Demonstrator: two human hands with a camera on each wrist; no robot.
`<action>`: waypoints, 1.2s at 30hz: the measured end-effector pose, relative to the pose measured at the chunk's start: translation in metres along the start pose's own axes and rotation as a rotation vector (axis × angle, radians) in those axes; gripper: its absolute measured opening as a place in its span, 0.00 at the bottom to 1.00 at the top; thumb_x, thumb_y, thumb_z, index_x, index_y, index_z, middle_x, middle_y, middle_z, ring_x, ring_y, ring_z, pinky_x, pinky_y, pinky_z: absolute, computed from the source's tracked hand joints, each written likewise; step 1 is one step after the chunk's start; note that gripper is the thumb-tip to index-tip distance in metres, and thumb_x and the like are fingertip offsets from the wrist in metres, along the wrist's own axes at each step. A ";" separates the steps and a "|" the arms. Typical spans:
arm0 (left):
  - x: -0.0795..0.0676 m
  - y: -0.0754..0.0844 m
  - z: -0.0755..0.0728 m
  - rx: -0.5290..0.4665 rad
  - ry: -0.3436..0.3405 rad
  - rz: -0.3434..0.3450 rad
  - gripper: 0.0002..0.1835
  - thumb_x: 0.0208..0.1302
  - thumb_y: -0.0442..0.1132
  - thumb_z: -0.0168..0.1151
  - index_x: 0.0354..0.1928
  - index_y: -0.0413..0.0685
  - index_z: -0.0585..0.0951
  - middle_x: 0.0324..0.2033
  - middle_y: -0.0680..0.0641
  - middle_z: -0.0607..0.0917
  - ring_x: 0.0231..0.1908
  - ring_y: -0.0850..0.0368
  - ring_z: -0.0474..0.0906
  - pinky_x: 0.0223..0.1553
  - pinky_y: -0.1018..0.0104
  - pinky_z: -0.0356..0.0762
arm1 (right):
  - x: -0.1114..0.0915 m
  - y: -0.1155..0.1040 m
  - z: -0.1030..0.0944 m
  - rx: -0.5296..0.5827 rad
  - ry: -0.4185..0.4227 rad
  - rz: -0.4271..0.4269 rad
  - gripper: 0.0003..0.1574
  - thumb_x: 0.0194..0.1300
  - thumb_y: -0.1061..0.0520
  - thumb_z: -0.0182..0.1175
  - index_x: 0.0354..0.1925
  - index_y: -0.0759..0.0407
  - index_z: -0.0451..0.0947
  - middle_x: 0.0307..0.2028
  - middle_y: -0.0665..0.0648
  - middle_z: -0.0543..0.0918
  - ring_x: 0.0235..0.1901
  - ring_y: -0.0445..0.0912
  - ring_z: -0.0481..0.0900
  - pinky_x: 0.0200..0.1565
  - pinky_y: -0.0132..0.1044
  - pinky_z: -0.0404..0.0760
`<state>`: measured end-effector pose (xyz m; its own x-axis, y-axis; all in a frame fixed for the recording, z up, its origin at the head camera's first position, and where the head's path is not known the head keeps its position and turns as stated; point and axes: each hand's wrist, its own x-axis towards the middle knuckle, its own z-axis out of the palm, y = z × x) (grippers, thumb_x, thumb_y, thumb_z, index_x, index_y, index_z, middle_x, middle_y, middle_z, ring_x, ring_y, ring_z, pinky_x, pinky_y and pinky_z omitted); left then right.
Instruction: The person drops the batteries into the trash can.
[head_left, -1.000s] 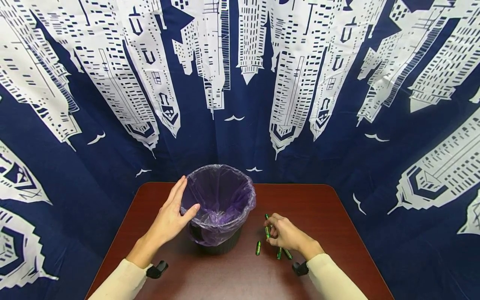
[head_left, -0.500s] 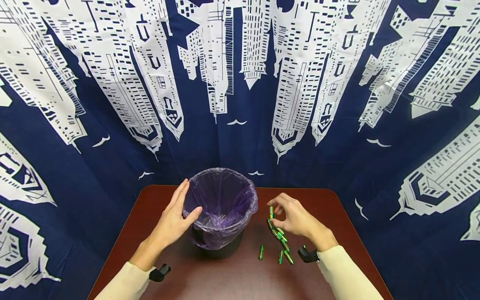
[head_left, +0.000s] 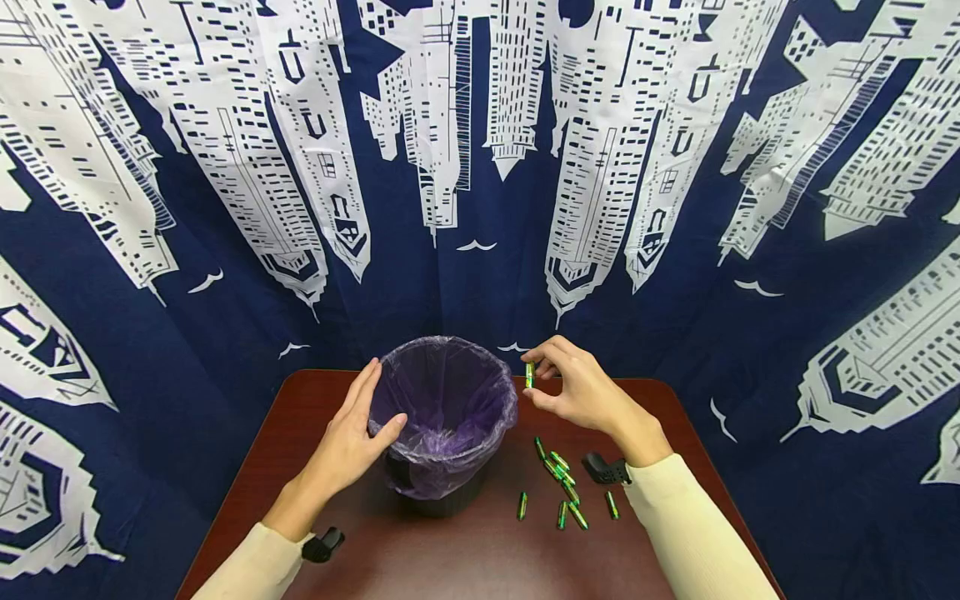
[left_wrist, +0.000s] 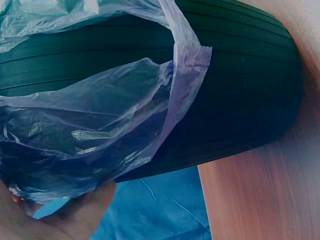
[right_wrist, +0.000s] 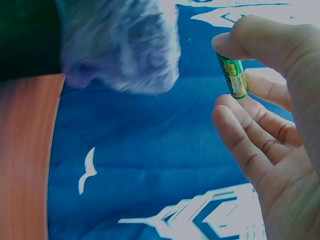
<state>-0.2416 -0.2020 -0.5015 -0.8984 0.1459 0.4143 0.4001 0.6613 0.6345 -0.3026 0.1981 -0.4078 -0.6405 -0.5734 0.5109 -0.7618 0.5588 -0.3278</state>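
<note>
My right hand pinches a green and yellow battery end to end between thumb and fingers, just right of the bin's rim. In the right wrist view the battery shows its printed label. My left hand rests at the left side of the bin, its fingers straight along the rim and the thumb held apart. The dark ribbed bin wears a thin purple plastic liner folded over its rim. The liner hangs down the bin's outside in the left wrist view.
Several more batteries lie in a loose cluster on the reddish-brown table, right of the bin. One single battery lies left of them, another battery to the right. A navy curtain with white buildings hangs behind.
My right hand has taken a battery from the cluster, lifted it and carried it up toward the bin's right rim. The left hand stays beside the bin.
</note>
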 end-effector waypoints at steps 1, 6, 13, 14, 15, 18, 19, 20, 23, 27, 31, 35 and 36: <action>0.000 0.000 0.000 0.000 0.002 0.001 0.52 0.81 0.54 0.71 0.95 0.42 0.57 0.95 0.41 0.56 0.90 0.30 0.64 0.85 0.25 0.67 | 0.005 -0.003 -0.001 0.003 -0.008 0.003 0.28 0.64 0.62 0.85 0.60 0.60 0.88 0.53 0.57 0.89 0.45 0.48 0.90 0.51 0.43 0.95; -0.003 0.000 0.002 -0.002 0.012 0.001 0.52 0.81 0.54 0.71 0.95 0.42 0.58 0.95 0.41 0.57 0.90 0.31 0.66 0.85 0.24 0.68 | 0.029 -0.017 -0.001 0.022 -0.060 -0.006 0.27 0.67 0.59 0.84 0.62 0.59 0.88 0.54 0.57 0.88 0.48 0.50 0.90 0.55 0.49 0.95; -0.007 -0.001 0.000 -0.003 0.009 -0.020 0.52 0.81 0.54 0.71 0.95 0.43 0.57 0.96 0.42 0.56 0.89 0.30 0.67 0.84 0.23 0.69 | 0.063 -0.030 0.009 0.033 -0.143 -0.060 0.27 0.69 0.57 0.82 0.63 0.63 0.88 0.55 0.60 0.88 0.50 0.55 0.92 0.58 0.51 0.94; -0.008 -0.001 -0.001 -0.002 0.007 -0.025 0.52 0.81 0.54 0.72 0.95 0.43 0.56 0.96 0.42 0.56 0.89 0.30 0.67 0.84 0.23 0.69 | 0.067 -0.031 0.012 0.036 -0.153 -0.070 0.27 0.70 0.57 0.82 0.63 0.63 0.88 0.55 0.60 0.88 0.51 0.56 0.92 0.59 0.50 0.94; -0.008 -0.002 -0.002 0.001 0.007 -0.025 0.52 0.81 0.53 0.71 0.95 0.43 0.56 0.96 0.42 0.56 0.89 0.29 0.67 0.84 0.23 0.69 | 0.071 -0.032 0.015 0.039 -0.160 -0.081 0.27 0.70 0.56 0.82 0.63 0.63 0.88 0.55 0.60 0.88 0.51 0.56 0.92 0.59 0.50 0.94; -0.009 -0.002 -0.004 0.008 0.000 -0.027 0.52 0.81 0.53 0.71 0.95 0.42 0.56 0.95 0.42 0.56 0.89 0.29 0.67 0.84 0.23 0.69 | 0.082 -0.035 0.023 0.045 -0.187 -0.094 0.26 0.71 0.56 0.81 0.63 0.63 0.89 0.56 0.60 0.89 0.52 0.55 0.92 0.61 0.49 0.94; -0.008 -0.003 -0.004 0.011 -0.002 -0.026 0.52 0.82 0.54 0.71 0.95 0.42 0.56 0.95 0.42 0.56 0.89 0.29 0.67 0.84 0.23 0.69 | 0.084 -0.036 0.025 0.044 -0.197 -0.093 0.26 0.71 0.55 0.81 0.63 0.63 0.89 0.56 0.60 0.89 0.52 0.55 0.92 0.62 0.49 0.94; -0.008 -0.003 -0.003 0.011 -0.004 -0.025 0.52 0.82 0.54 0.71 0.95 0.42 0.56 0.96 0.41 0.56 0.89 0.29 0.67 0.84 0.23 0.69 | 0.087 -0.038 0.028 0.044 -0.207 -0.092 0.27 0.71 0.55 0.81 0.63 0.63 0.89 0.57 0.60 0.89 0.53 0.55 0.93 0.62 0.49 0.94; -0.008 -0.004 -0.002 0.010 -0.009 -0.027 0.52 0.82 0.54 0.71 0.95 0.43 0.56 0.96 0.42 0.55 0.89 0.30 0.67 0.84 0.23 0.69 | 0.094 -0.041 0.035 0.043 -0.241 -0.085 0.28 0.72 0.55 0.80 0.65 0.64 0.88 0.59 0.61 0.90 0.55 0.54 0.93 0.64 0.49 0.93; -0.008 -0.005 -0.001 0.014 -0.006 -0.028 0.52 0.82 0.54 0.71 0.95 0.43 0.56 0.95 0.42 0.56 0.89 0.30 0.67 0.84 0.23 0.69 | 0.103 -0.044 0.044 0.035 -0.290 -0.085 0.28 0.74 0.55 0.78 0.67 0.64 0.88 0.61 0.61 0.90 0.57 0.54 0.93 0.67 0.47 0.92; -0.007 -0.004 0.000 0.017 -0.004 -0.018 0.52 0.82 0.54 0.71 0.95 0.43 0.56 0.95 0.41 0.56 0.89 0.30 0.67 0.84 0.23 0.70 | 0.108 -0.047 0.051 0.024 -0.330 -0.075 0.29 0.76 0.54 0.78 0.69 0.63 0.87 0.63 0.61 0.89 0.60 0.56 0.93 0.69 0.47 0.91; -0.004 -0.001 0.001 0.006 -0.008 -0.006 0.52 0.83 0.54 0.70 0.95 0.43 0.56 0.95 0.41 0.56 0.89 0.30 0.66 0.83 0.22 0.70 | 0.109 -0.048 0.052 0.022 -0.352 -0.047 0.32 0.75 0.51 0.80 0.71 0.61 0.86 0.66 0.62 0.87 0.63 0.57 0.91 0.72 0.49 0.90; -0.003 0.000 0.001 0.003 -0.009 -0.005 0.52 0.83 0.55 0.70 0.95 0.44 0.55 0.95 0.41 0.56 0.89 0.30 0.66 0.83 0.22 0.71 | 0.109 -0.048 0.051 0.023 -0.353 -0.042 0.33 0.75 0.51 0.81 0.72 0.60 0.86 0.67 0.62 0.87 0.64 0.57 0.91 0.73 0.50 0.89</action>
<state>-0.2392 -0.2016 -0.5030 -0.9018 0.1497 0.4053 0.3954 0.6644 0.6343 -0.3409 0.0780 -0.3771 -0.5999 -0.7694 0.2196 -0.7875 0.5193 -0.3318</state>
